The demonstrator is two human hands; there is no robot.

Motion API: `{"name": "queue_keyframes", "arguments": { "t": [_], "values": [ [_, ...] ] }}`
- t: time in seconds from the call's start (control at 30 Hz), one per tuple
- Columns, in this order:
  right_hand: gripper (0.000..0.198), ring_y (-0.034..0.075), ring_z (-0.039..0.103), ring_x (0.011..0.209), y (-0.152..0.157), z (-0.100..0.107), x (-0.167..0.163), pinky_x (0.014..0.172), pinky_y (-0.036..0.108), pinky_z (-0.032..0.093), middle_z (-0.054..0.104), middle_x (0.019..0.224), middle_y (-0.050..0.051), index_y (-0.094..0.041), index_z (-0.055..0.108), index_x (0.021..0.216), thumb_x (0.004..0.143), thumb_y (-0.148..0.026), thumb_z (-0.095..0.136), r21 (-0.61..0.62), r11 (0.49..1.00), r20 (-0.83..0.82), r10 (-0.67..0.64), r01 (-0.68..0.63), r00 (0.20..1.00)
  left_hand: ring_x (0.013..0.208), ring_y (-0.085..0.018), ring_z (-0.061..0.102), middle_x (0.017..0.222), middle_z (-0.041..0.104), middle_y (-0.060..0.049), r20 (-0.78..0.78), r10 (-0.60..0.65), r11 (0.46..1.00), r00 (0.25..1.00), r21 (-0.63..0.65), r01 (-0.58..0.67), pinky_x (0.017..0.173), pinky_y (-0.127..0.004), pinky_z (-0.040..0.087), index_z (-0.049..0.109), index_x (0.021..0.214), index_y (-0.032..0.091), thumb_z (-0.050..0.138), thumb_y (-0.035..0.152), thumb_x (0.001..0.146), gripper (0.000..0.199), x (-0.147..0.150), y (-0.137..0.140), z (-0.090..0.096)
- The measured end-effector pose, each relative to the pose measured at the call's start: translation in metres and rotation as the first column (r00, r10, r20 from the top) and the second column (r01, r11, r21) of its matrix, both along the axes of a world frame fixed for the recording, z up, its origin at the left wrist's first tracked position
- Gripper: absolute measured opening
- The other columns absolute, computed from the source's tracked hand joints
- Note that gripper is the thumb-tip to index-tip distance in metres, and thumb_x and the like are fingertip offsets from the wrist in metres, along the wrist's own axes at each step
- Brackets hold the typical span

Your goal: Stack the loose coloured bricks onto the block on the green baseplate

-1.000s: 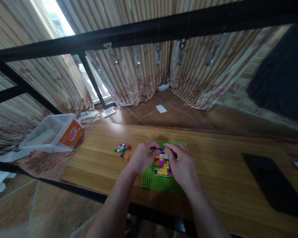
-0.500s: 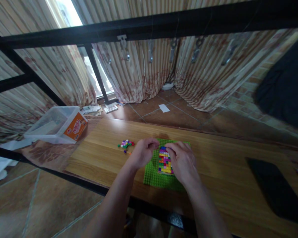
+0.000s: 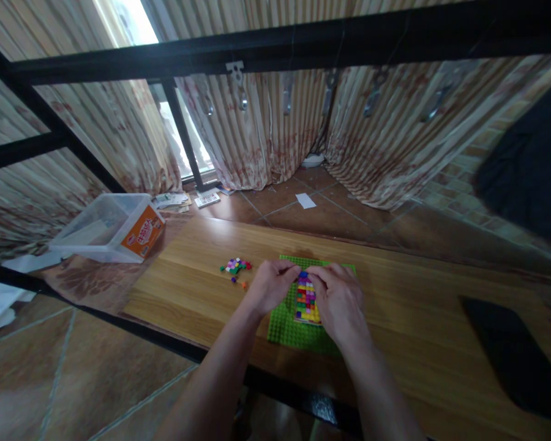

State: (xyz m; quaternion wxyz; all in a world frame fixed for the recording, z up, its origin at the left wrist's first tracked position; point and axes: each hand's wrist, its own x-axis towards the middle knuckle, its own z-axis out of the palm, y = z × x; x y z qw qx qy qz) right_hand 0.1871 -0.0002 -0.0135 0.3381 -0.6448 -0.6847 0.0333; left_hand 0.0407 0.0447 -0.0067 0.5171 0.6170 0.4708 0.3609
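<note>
A green studded baseplate (image 3: 282,331) lies on the wooden table, partly hidden under my hands. On it sits a rectangular block of small toy bricks (image 3: 307,300) in rows of yellow, red, purple, white, green and blue. My left hand (image 3: 273,285) is at the block's far left corner, thumb and fingers pinched together; whatever is between them is too small to make out. From the right, my right hand (image 3: 340,297) covers part of the block, its curled fingertips at the blue bricks along the far edge. The two hands' fingertips nearly meet there.
Loose toy bricks (image 3: 236,265) lie in a small pile left of the baseplate, with a few single ones nearer. A black flat object (image 3: 509,349) rests at the table's right. A clear plastic bin (image 3: 105,245) stands beyond the left end. A black metal bar (image 3: 275,55) crosses above.
My left hand has moved right to the block's far edge, its fingers closing to a pinch. My right hand stays at the block. The view has shifted slightly.
</note>
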Motion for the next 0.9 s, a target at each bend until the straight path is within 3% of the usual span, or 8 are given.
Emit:
{"name": "queue_keyframes", "arguments": {
  "t": [0.37, 0.7, 0.8, 0.9],
  "values": [
    [0.022, 0.024, 0.052, 0.081, -0.001, 0.005, -0.005, 0.075, 0.036, 0.04, 0.064, 0.079, 0.006, -0.023, 0.076, 0.087, 0.092, -0.026, 0.055, -0.061, 0.997, 0.046, -0.052, 0.055, 0.998, 0.061, -0.013, 0.052, 0.063, 0.062, 0.0, -0.093, 0.031, 0.996, 0.995, 0.086, -0.023, 0.058, -0.025, 0.037, 0.07, 0.068, 0.015, 0.054, 0.03, 0.083, 0.027, 0.003, -0.001, -0.006],
    [0.025, 0.025, 0.053, 0.082, 0.001, 0.005, -0.002, 0.077, 0.037, 0.041, 0.065, 0.082, 0.007, -0.023, 0.077, 0.092, 0.092, -0.027, 0.053, -0.128, 0.991, 0.043, -0.039, 0.044, 0.998, 0.062, -0.013, 0.056, 0.065, 0.067, -0.001, -0.161, 0.077, 0.986, 0.984, 0.156, -0.052, 0.059, -0.024, 0.04, 0.075, 0.072, 0.015, 0.055, 0.026, 0.084, 0.025, 0.006, -0.003, -0.004],
    [0.026, 0.025, 0.055, 0.082, 0.0, 0.003, -0.001, 0.077, 0.038, 0.043, 0.066, 0.081, 0.007, -0.021, 0.077, 0.091, 0.091, -0.028, 0.052, -0.107, 0.994, -0.033, -0.026, 0.023, 0.999, 0.063, -0.013, 0.058, 0.066, 0.068, -0.002, -0.177, 0.104, 0.985, 0.979, 0.154, -0.077, 0.06, -0.024, 0.041, 0.076, 0.074, 0.016, 0.056, 0.026, 0.083, 0.024, 0.006, -0.003, -0.005],
    [0.026, 0.024, 0.061, 0.084, -0.003, 0.002, 0.005, 0.078, 0.038, 0.047, 0.069, 0.085, 0.007, -0.019, 0.077, 0.091, 0.088, -0.034, 0.055, -0.048, 0.998, -0.261, -0.048, 0.037, 0.964, 0.064, -0.013, 0.058, 0.068, 0.068, -0.001, -0.171, 0.11, 0.985, 0.979, 0.15, -0.084, 0.06, -0.024, 0.041, 0.075, 0.075, 0.016, 0.056, 0.028, 0.084, 0.025, 0.007, -0.005, -0.006]
  ]
}}
